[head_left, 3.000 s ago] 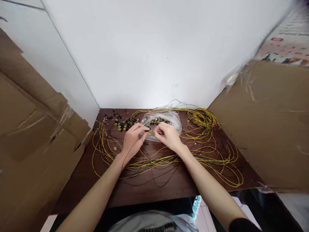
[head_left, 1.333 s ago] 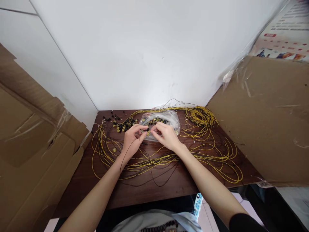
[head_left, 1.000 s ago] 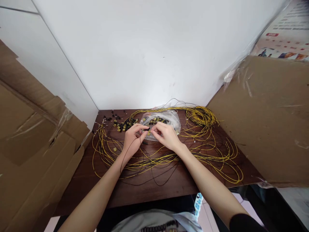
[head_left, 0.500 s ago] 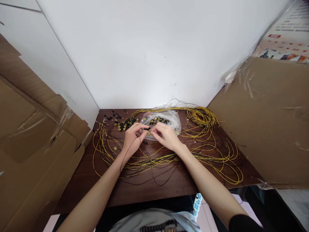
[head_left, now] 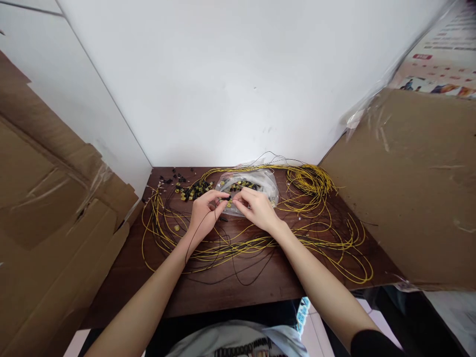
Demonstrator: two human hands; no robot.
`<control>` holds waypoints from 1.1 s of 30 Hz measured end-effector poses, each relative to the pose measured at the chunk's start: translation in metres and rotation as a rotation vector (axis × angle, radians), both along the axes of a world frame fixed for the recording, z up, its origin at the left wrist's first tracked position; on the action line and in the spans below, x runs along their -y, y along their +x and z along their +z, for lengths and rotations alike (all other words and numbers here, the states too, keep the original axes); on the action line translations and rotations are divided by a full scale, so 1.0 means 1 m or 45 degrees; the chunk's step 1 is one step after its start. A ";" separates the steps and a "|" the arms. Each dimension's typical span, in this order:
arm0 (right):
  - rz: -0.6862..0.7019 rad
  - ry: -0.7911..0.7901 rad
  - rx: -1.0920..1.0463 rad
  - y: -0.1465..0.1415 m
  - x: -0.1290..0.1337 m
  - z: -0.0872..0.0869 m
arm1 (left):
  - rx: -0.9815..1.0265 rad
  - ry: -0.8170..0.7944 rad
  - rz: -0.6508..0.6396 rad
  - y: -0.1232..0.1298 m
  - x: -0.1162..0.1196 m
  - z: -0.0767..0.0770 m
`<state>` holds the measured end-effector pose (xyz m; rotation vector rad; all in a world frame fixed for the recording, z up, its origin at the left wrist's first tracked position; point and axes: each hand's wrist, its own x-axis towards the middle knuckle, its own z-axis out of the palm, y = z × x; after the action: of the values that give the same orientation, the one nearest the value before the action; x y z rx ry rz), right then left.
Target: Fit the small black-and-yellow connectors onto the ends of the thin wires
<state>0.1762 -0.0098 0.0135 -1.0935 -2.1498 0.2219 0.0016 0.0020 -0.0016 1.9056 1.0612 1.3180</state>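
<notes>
My left hand (head_left: 205,212) pinches a small black part (head_left: 225,198) between thumb and fingertips, and a thin black wire hangs from this hand over the wrist. Close to its right, my right hand (head_left: 254,208) has thumb and fingers pressed together; whatever lies between them is too small to make out. Behind both hands lies a clear plastic bag (head_left: 269,184) with black and yellow pieces in it. A pile of black and yellow parts (head_left: 196,190) sits left of the bag. Long yellow and black wires (head_left: 238,246) loop across the table below the hands.
Coiled yellow wire (head_left: 312,183) lies at the back right of the brown table (head_left: 238,292). Small black bits (head_left: 176,177) are scattered at the back left. Cardboard (head_left: 55,238) stands on the left, a cardboard box (head_left: 420,188) on the right, and a white wall (head_left: 223,84) behind.
</notes>
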 end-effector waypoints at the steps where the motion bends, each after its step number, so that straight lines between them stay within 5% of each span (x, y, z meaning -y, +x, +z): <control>1: -0.003 0.000 -0.001 0.000 0.000 0.000 | 0.000 0.011 -0.001 0.000 0.000 0.000; 33: -0.052 0.037 -0.039 -0.004 0.002 -0.003 | 0.098 0.079 -0.034 0.003 0.002 0.000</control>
<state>0.1724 -0.0121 0.0104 -1.1094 -2.0953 0.1864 0.0050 0.0000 -0.0016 1.8918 0.9636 1.4122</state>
